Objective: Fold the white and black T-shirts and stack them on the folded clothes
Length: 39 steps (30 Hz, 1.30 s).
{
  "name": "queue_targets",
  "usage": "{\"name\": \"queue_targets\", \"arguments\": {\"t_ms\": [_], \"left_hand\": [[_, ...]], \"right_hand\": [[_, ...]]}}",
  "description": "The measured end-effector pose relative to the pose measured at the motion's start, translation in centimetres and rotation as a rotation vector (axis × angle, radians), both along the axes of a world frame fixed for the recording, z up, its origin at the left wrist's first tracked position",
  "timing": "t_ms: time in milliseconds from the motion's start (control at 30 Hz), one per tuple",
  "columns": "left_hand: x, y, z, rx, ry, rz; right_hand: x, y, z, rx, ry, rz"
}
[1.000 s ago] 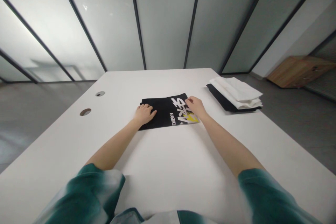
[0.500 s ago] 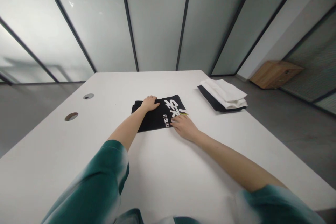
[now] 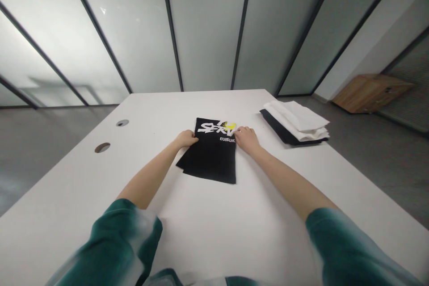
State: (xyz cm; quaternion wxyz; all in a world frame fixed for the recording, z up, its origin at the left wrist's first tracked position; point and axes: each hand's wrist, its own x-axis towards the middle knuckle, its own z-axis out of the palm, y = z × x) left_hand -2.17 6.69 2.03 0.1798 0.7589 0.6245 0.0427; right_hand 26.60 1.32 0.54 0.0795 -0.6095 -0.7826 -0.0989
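A folded black T-shirt (image 3: 214, 158) lies flat on the white table, with white lettering and a yellow patch toward its far end. Its near left corner shows a second layer sticking out. My left hand (image 3: 187, 139) grips the shirt's left edge, thumb on top and fingers curled at the side. On the opposite edge, beside the lettering, my right hand (image 3: 247, 138) pinches the cloth; part of the print ends under its fingertips.
To the right, a stack of folded white cloth (image 3: 295, 118) rests on folded black cloth (image 3: 279, 132). Two round holes pierce the white table (image 3: 140, 120) at left. Frosted glass panels stand behind; a wooden cabinet (image 3: 368, 94) is on the floor at right.
The shirt has turned about a quarter counterclockwise, so its lettering now reads across. My hands have shifted from lying on top of it to holding its left and right edges.
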Motion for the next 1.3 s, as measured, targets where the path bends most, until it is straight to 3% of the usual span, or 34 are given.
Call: {"name": "queue_targets", "arguments": {"t_ms": [133,267,400,533,633,767,900,1100,1200,1300], "left_hand": [[0.9,-1.5,-0.5,0.039,-0.34,0.079],[2.0,-1.5,-1.0,-0.16,-0.736,0.268],[2.2,0.0,-1.1,-0.306,-0.892,0.404],[1.6,1.0,-0.8,-0.457,-0.958,0.401],[1.1,0.9,-0.7,-0.41,-1.097,0.384],[0.8,0.3,-0.8,-0.439,-1.217,0.22],[0.6,0.1,-1.0,-0.409,-1.197,0.159],[1.1,0.5,-0.8,-0.248,-1.245,0.133],[1.5,1.9,0.2,-0.165,-1.288,0.145],[2.1,3.9,2.2,-0.072,-1.305,0.122]], "right_hand": [[-0.1,0.3,-0.6,-0.037,0.136,-0.201],[-0.5,-0.7,-1.1,-0.139,0.295,-0.165],[-1.2,-1.2,-1.0,-0.228,0.466,-0.133],[-1.6,-0.4,-0.8,-0.305,0.777,-0.194],[-1.9,0.2,-1.0,-0.4,1.18,-0.239],[-2.1,0.0,-1.4,-0.412,1.556,-0.292],[-1.7,-0.1,-1.4,-0.336,1.633,-0.182],[-1.0,1.4,-0.5,-0.276,1.643,-0.165],[-0.9,3.3,1.2,-0.234,1.566,-0.175],[-0.8,6.0,3.9,-0.133,1.462,-0.17]]}}
